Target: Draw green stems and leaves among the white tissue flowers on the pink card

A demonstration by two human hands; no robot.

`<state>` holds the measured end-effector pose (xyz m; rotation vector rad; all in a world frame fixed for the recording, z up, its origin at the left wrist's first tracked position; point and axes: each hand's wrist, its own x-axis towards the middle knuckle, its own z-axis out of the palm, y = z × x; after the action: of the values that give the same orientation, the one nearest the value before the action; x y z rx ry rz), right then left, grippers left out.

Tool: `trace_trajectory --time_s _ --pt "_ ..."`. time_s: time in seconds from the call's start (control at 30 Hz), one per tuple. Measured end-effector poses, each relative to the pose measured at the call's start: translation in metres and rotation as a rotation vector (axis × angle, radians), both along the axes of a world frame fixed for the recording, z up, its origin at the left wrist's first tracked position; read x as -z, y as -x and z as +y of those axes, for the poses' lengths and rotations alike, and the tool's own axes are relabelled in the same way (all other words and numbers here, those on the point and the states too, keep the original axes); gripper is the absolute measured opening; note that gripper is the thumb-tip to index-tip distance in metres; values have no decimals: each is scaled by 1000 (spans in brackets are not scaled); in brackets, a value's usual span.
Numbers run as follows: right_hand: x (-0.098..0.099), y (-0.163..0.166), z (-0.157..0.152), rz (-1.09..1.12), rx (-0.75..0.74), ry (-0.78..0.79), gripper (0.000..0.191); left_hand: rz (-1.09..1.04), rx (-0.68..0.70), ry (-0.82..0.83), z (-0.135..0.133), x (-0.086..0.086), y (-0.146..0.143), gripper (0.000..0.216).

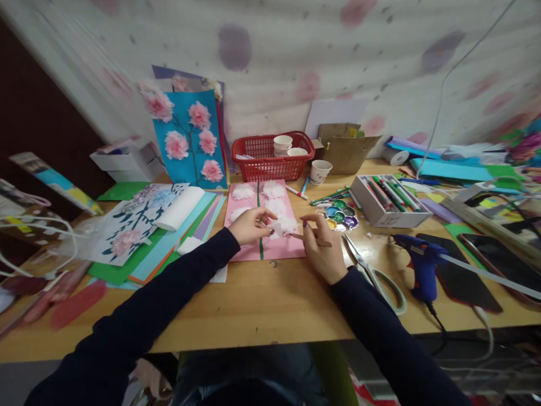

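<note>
A pink sheet of paper lies before me, with a dark green painted stem down its middle and fluffy white tissue flowers on both sides. Above its centre, my left hand pinches a small white piece of tissue paper between thumb and fingers. My right hand grips a thin paintbrush, its tip pointing left, close to the tissue piece. Whether the tip touches the tissue, I cannot tell. Right of the sheet sits a flower-shaped paint palette with several colours.
Scissors and a blue glue gun lie on the right, beside phones and a box of markers. Behind stand a red basket, a paper cup and a blue flower picture. Coloured papers are stacked left.
</note>
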<state>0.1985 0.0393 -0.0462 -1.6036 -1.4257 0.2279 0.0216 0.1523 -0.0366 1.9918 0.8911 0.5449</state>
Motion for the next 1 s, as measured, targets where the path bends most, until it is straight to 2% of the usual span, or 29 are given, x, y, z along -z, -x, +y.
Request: trace_trajectory --time_s 0.17,0.27,0.4,0.57,0.8,0.9,1.0 --pt "-1 0 0 -63 72 -28 17 45 7 -66 -2 9 -15 21" --pt "-2 -1 -1 -21 89 -54 17 64 -5 -121 -4 12 -19 22" --pt "-2 0 -4 90 -11 -83 17 72 -7 -202 -8 14 -23 22" --pt "1 3 -2 -18 -59 -51 20 82 6 -293 -12 16 -27 22" --pt "7 5 2 -129 -56 -58 21 178 -16 -476 -12 6 -14 62" --pt "8 4 4 -145 -58 -36 20 265 -30 -492 -11 8 -6 84" --pt "9 5 5 -120 -74 13 20 335 -12 -467 -10 14 -2 95"
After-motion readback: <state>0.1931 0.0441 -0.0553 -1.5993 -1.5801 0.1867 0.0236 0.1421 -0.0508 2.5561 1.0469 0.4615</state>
